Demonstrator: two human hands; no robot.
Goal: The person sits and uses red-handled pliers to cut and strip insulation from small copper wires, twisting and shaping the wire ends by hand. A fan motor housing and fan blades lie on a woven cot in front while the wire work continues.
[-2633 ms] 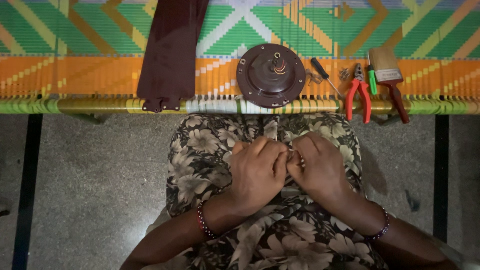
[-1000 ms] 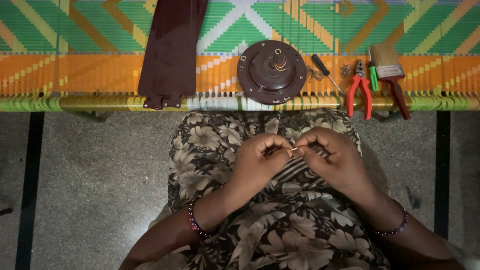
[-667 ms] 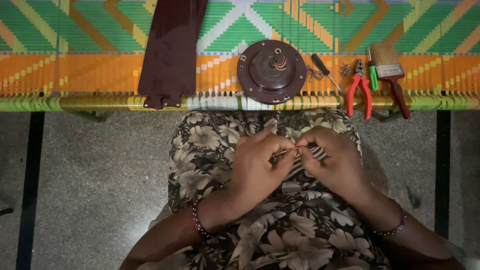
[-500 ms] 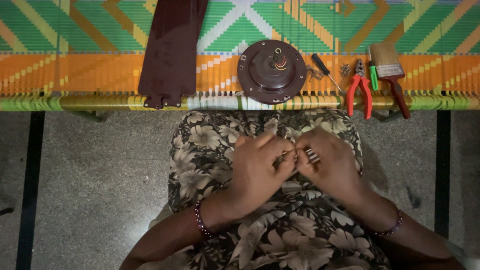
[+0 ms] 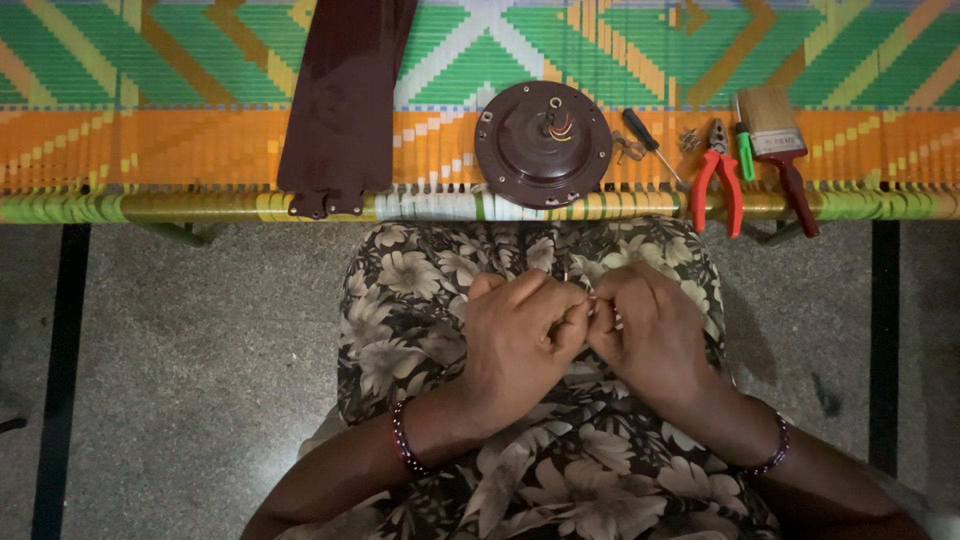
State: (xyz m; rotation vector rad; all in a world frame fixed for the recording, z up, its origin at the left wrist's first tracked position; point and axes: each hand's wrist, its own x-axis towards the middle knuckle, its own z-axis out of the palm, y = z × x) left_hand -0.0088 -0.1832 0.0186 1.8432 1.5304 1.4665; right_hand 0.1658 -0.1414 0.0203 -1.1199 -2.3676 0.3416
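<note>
My left hand [image 5: 515,345] and my right hand [image 5: 650,335] meet over my lap, above the floral dress [image 5: 420,300]. Their fingertips pinch a small metal part [image 5: 592,306] between them. Only a sliver of that part shows; the fingers hide the rest, and I cannot tell what it is. Both wrists wear bead bracelets. Straight ahead, a round dark-brown fan motor housing [image 5: 543,143] with short coloured wires at its hub lies on the woven cot [image 5: 150,150].
A maroon fan blade [image 5: 345,100] lies on the cot to the left of the motor. Right of the motor lie a black screwdriver [image 5: 650,140], loose screws [image 5: 688,140], red-handled pliers [image 5: 718,180], a green tester [image 5: 745,152] and a paint brush [image 5: 780,135]. Grey stone floor [image 5: 200,360] flanks my lap.
My hands have closed in on each other and curled tighter. The small part that showed between my fingertips a moment ago is now mostly covered. Nothing on the cot has moved.
</note>
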